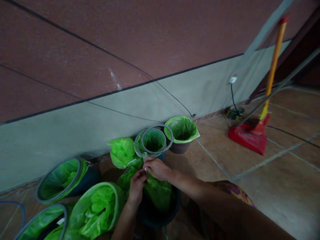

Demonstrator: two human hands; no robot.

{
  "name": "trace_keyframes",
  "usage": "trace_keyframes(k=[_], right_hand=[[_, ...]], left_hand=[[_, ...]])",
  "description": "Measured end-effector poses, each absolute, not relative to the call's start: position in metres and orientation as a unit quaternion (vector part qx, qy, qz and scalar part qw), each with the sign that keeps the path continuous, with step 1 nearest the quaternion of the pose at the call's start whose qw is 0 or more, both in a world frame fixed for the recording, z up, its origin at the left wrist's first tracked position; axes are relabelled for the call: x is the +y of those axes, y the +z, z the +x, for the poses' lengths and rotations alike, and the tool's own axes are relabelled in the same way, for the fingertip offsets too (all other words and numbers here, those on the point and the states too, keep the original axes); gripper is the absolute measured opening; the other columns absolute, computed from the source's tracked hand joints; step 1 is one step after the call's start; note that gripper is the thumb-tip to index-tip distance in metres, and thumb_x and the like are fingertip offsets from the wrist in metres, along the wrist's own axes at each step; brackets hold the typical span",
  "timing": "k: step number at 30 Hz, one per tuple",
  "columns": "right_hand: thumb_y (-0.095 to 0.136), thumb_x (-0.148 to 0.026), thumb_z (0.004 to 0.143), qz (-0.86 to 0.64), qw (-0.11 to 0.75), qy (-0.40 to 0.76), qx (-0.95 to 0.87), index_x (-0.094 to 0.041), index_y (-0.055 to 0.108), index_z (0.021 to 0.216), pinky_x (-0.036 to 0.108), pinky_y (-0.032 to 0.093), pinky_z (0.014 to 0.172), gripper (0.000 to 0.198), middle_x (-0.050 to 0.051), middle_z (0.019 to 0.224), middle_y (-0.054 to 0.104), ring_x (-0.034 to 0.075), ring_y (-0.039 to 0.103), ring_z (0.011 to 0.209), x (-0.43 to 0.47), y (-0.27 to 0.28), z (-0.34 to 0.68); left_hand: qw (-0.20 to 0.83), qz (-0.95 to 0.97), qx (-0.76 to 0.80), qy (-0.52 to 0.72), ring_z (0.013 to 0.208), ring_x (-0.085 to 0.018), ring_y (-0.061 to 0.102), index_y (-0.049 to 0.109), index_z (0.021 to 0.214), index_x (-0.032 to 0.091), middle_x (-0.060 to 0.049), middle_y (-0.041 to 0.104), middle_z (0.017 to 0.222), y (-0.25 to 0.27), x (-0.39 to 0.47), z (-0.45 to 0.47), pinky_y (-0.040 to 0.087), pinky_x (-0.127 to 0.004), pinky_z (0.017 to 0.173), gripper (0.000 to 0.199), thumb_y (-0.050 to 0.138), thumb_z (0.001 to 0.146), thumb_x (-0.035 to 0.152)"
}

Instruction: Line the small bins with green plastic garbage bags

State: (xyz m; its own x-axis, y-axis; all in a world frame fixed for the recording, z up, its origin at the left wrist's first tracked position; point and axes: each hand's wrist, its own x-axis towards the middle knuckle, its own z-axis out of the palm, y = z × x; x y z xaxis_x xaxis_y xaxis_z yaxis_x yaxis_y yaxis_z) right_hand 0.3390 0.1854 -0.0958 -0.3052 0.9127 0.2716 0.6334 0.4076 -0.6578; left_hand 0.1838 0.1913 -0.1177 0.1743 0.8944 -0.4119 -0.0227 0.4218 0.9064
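Note:
My left hand and my right hand meet over a dark bin. Both are closed on the upper part of a green plastic bag that hangs down into this bin. A small white bit shows between the fingers; I cannot tell whether it is a drawstring or a knot. Just beyond my hands, a bin lined in green has loose grey rim rings on top. Left of it sits a puffed green bag with a white string.
More green-lined bins, a tilted one and a pale-rimmed one, stand at left. A brown lined bin is near the wall. On the tiled floor at right are a red dustpan, a yellow-handled broom, and cables.

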Motion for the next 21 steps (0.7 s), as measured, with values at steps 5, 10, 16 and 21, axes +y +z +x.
trace_keyframes(k=[5,10,16,21], right_hand=[[0.06,-0.012,0.079,-0.577,0.372,0.274,-0.673,-0.014,0.062,0.117,0.036,0.044,0.104,0.037,0.015,0.137,0.052,0.022,0.056,0.121,0.185,-0.093,0.331],[0.057,-0.014,0.082,-0.602,0.341,0.405,-0.597,-0.013,0.037,0.145,0.041,0.045,0.103,0.066,0.017,0.134,0.058,0.024,0.06,0.118,0.188,-0.104,0.325],[0.061,-0.029,0.085,-0.609,0.267,0.415,-0.621,-0.008,0.045,0.138,0.038,0.051,0.093,0.06,0.019,0.126,0.062,0.026,0.064,0.11,0.182,-0.107,0.319],[0.067,-0.028,0.078,-0.672,0.201,0.333,-0.631,-0.009,0.059,0.122,0.035,0.05,0.09,0.048,0.017,0.116,0.068,0.027,0.066,0.106,0.171,-0.106,0.314]], left_hand=[[0.538,0.573,0.542,0.297,0.053,-0.011,0.044,0.065,0.063,0.017,0.004,0.056,0.054,-0.119,0.19,0.185,0.032,-0.024,0.053,0.024,0.069,0.066,0.04],[0.531,0.566,0.546,0.316,0.051,-0.012,0.044,0.063,0.067,0.018,0.003,0.054,0.054,-0.125,0.193,0.182,0.033,-0.025,0.052,0.03,0.061,0.072,0.048],[0.53,0.548,0.542,0.353,0.053,-0.013,0.048,0.068,0.076,0.018,0.002,0.057,0.057,-0.14,0.201,0.173,0.036,-0.025,0.054,0.029,0.064,0.072,0.046],[0.541,0.517,0.549,0.373,0.056,-0.012,0.049,0.067,0.076,0.016,0.001,0.059,0.062,-0.141,0.202,0.172,0.036,-0.025,0.055,0.043,0.069,0.067,0.058]])
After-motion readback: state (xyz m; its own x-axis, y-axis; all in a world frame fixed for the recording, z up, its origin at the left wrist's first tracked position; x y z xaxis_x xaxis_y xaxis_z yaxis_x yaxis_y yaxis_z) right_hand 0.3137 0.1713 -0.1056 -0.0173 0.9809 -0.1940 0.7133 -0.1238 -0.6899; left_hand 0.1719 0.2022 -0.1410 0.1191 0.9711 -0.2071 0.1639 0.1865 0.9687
